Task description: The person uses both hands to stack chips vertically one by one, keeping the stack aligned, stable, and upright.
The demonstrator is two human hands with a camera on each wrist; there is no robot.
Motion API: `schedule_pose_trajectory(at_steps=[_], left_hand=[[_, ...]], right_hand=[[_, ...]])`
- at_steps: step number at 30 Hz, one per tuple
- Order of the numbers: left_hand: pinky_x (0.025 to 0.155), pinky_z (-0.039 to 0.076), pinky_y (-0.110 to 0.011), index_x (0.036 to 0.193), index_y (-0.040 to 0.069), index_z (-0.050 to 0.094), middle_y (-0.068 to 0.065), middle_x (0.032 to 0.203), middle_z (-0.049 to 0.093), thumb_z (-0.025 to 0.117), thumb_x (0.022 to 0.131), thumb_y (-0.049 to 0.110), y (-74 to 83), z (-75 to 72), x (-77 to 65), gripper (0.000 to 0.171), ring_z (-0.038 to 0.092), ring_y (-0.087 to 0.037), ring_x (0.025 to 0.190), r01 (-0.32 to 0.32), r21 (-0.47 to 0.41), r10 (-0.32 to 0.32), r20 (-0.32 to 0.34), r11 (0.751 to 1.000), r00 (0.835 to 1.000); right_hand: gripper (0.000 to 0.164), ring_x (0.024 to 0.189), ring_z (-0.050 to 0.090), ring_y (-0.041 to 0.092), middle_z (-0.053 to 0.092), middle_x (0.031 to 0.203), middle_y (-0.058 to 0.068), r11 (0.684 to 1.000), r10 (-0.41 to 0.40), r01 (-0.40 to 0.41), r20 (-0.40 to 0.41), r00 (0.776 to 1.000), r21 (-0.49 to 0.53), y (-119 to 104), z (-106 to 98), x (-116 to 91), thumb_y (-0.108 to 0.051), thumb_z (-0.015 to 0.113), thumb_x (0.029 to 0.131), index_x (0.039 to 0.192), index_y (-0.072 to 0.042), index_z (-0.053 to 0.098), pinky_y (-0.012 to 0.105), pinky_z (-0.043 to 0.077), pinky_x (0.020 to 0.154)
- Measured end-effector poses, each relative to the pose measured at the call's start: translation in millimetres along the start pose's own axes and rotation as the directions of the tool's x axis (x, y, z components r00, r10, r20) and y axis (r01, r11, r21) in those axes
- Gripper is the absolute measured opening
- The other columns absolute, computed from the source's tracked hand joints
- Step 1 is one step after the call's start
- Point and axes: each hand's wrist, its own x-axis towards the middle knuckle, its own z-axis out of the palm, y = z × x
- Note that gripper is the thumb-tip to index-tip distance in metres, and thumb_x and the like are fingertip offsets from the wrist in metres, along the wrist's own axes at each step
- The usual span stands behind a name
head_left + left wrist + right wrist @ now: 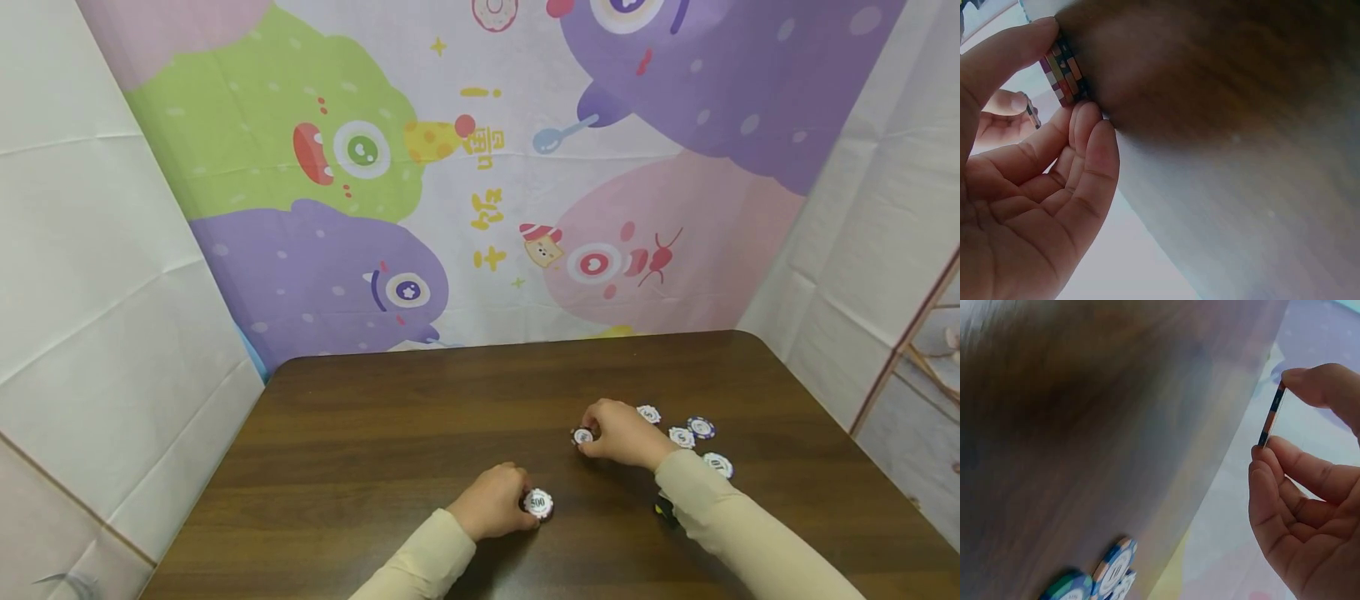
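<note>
My left hand (492, 502) grips a short stack of poker chips (538, 503) by its edges, low over the front middle of the table. The top chip has a white face marked 500. In the left wrist view, striped, multicoloured edges show on the stack (1066, 74) between thumb and fingers. Farther back and to the right, my right hand (622, 433) pinches one poker chip (582, 436) with a pale centre and dark rim. Seen edge-on in the right wrist view, this chip (1272, 415) has dark and orange bands.
Several loose poker chips, among them a blue-rimmed chip (701, 427) and a chip marked 10 (718, 465), lie on the brown table (360, 433) beside my right forearm. A dark thing with yellow (665, 510) is partly hidden by the sleeve. A cartoon-printed cloth (480, 308) hangs behind the table.
</note>
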Motion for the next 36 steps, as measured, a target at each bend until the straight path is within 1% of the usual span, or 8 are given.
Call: schedule_pose_trajectory(at_steps=[7,12,15,21,25,29,36], left_hand=[[0.052,0.033,-0.018,0.062,0.017,0.056,0.012,0.062,0.044,0.079,0.062,0.029,0.5,0.1,-0.1,0.026,0.039,-0.003,0.06,-0.004,0.006,0.004,-0.003,1.0,1.0],[0.053,0.034,-0.018,0.063,0.017,0.057,0.011,0.063,0.046,0.08,0.062,0.028,0.7,0.1,-0.8,0.025,0.04,-0.003,0.06,0.001,-0.007,-0.001,-0.003,1.0,1.0],[0.053,0.035,-0.018,0.064,0.017,0.058,0.011,0.064,0.046,0.08,0.062,0.028,0.7,-0.1,-0.9,0.025,0.04,-0.003,0.06,0.003,-0.012,-0.003,-0.007,1.0,1.0],[0.053,0.034,-0.018,0.06,0.018,0.057,0.012,0.062,0.046,0.08,0.061,0.028,1.0,-0.5,-0.7,0.025,0.04,-0.002,0.06,-0.01,0.002,0.01,-0.017,1.0,1.0],[0.053,0.034,-0.018,0.06,0.018,0.058,0.012,0.062,0.048,0.08,0.061,0.027,1.0,-0.6,-0.9,0.024,0.04,-0.002,0.06,-0.014,-0.004,0.014,-0.015,1.0,1.0],[0.053,0.035,-0.018,0.063,0.017,0.059,0.011,0.063,0.05,0.079,0.062,0.026,-0.2,-0.1,-0.7,0.022,0.041,-0.002,0.06,-0.013,-0.023,0.013,-0.007,1.0,1.0],[0.051,0.034,-0.019,0.067,0.016,0.057,0.011,0.062,0.046,0.078,0.063,0.026,-2.2,1.2,-0.2,0.024,0.039,-0.003,0.059,-0.004,-0.036,0.004,0.0,0.999,1.0]], right_hand=[[0.028,0.067,0.047,0.009,0.055,0.077,-0.003,0.996,-0.088,0.088,-0.012,0.996,-0.007,-16.6,6.0,-6.2,-0.028,0.074,0.069,0.086,-0.008,0.064,0.027,0.041,0.062],[0.028,0.069,0.048,0.008,0.055,0.079,-0.004,0.99,-0.141,0.141,-0.016,0.99,0.001,-28.4,9.4,-10.9,-0.027,0.075,0.069,0.087,-0.008,0.064,0.026,0.042,0.063],[0.027,0.071,0.048,0.008,0.055,0.081,-0.004,0.986,-0.169,0.169,-0.005,0.986,0.015,-34.2,11.6,-13.2,-0.027,0.075,0.069,0.087,-0.009,0.064,0.026,0.043,0.064],[0.027,0.072,0.048,0.007,0.055,0.083,-0.005,0.976,-0.217,0.217,0.014,0.976,0.021,-43.9,14.9,-17.3,-0.028,0.074,0.07,0.088,-0.01,0.064,0.025,0.043,0.064],[0.026,0.072,0.048,0.007,0.054,0.083,-0.005,0.971,-0.24,0.239,0.032,0.97,0.031,-48.0,17.6,-19.5,-0.027,0.074,0.071,0.088,-0.011,0.064,0.023,0.043,0.063],[0.025,0.073,0.049,0.006,0.055,0.084,-0.005,0.967,-0.252,0.249,0.063,0.966,0.044,-50.8,21.0,-20.9,-0.027,0.073,0.071,0.089,-0.011,0.065,0.022,0.043,0.064],[0.027,0.072,0.047,0.005,0.055,0.084,-0.006,0.961,-0.276,0.272,0.103,0.956,0.054,-56.1,27.7,-21.5,-0.026,0.073,0.071,0.091,-0.01,0.065,0.022,0.043,0.063]])
